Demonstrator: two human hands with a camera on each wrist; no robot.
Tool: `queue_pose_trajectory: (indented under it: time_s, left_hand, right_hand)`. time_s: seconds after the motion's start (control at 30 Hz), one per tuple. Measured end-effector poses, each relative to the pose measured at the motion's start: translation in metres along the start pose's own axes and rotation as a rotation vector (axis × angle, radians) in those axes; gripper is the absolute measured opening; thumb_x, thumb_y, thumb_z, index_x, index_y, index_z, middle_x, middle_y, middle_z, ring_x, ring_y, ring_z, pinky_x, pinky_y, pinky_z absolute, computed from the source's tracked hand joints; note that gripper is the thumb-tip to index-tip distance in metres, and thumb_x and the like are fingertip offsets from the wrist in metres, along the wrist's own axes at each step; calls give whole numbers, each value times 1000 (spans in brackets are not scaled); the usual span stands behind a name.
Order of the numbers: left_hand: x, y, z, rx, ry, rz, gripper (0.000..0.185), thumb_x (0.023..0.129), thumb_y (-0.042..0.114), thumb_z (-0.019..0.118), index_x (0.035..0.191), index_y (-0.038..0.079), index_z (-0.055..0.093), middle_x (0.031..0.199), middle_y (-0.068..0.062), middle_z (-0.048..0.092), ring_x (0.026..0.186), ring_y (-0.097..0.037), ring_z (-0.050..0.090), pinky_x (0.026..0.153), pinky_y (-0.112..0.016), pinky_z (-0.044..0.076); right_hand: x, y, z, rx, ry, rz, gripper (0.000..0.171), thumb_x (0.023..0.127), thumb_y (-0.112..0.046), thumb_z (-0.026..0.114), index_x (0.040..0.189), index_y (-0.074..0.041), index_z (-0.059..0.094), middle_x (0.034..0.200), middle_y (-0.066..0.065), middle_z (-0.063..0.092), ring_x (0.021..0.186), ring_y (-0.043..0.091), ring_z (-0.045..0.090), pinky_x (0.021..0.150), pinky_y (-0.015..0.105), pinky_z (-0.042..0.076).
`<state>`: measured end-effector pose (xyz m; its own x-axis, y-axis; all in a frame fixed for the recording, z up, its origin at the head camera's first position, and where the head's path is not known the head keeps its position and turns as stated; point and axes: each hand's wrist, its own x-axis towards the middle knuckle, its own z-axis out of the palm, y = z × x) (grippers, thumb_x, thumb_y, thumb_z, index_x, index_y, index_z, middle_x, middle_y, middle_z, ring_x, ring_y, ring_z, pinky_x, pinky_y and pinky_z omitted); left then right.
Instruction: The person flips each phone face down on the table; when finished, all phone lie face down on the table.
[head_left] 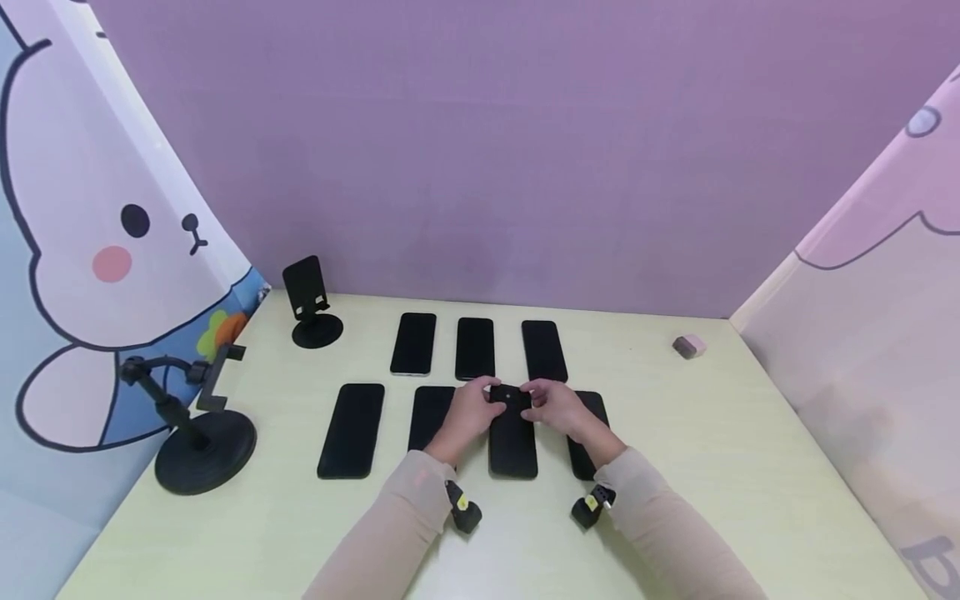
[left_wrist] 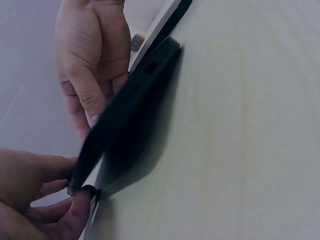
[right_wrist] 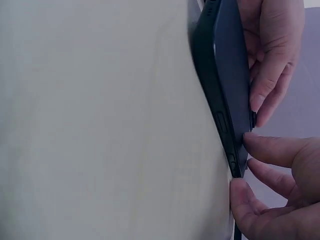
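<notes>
Wrist cameras sit nearest, strapped on both beige sleeves; left hand and right hand both pinch the far end of the middle phone in the front row, thumb under, fingers on top; that end is tipped up off the pale bench, near end down; front-row phones lie flat either side; beyond them, three phones in the back row; black stand with arm at left, smaller stand behind it; small pink block far right.
</notes>
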<state>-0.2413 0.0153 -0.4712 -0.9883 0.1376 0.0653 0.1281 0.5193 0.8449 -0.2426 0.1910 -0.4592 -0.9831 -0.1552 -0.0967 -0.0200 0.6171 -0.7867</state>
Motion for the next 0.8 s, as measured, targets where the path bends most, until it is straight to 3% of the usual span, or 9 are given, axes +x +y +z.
queue_pose_trajectory:
  time_s: [0.23,0.53,0.67,0.8]
  left_hand:
    - [3,1,-3,124,-35,56,35,83,8,76,115,-2,67,97,-13,67,83,-23,61,76,-37,51]
    - [5,0,-6,231,-54,96,32,81,11,79,110,0,70,85,-7,62,82,-23,56,76,-38,49]
    - [4,1,-9,209,-85,67,36,82,11,78,114,-1,68,84,-6,60,80,-22,55,76,-37,49]
    - [-1,-2,-20,147,-109,31,41,85,12,75,123,2,65,96,-9,64,84,-21,60,75,-37,50]
  right_hand:
    - [1,-2,0,-31,-1,28,37,80,2,77,115,-1,66,97,8,63,93,23,58,78,36,49]
    - [1,-6,-1,-80,-7,50,38,80,-1,77,116,-4,67,99,10,64,88,23,60,75,36,50]
    - [1,-9,-2,-117,-22,55,38,81,-3,77,117,-4,66,99,10,64,85,22,60,72,35,49]
    - [-1,-21,1,-212,-20,18,37,83,-7,76,118,-3,66,97,12,61,81,23,57,69,37,48]
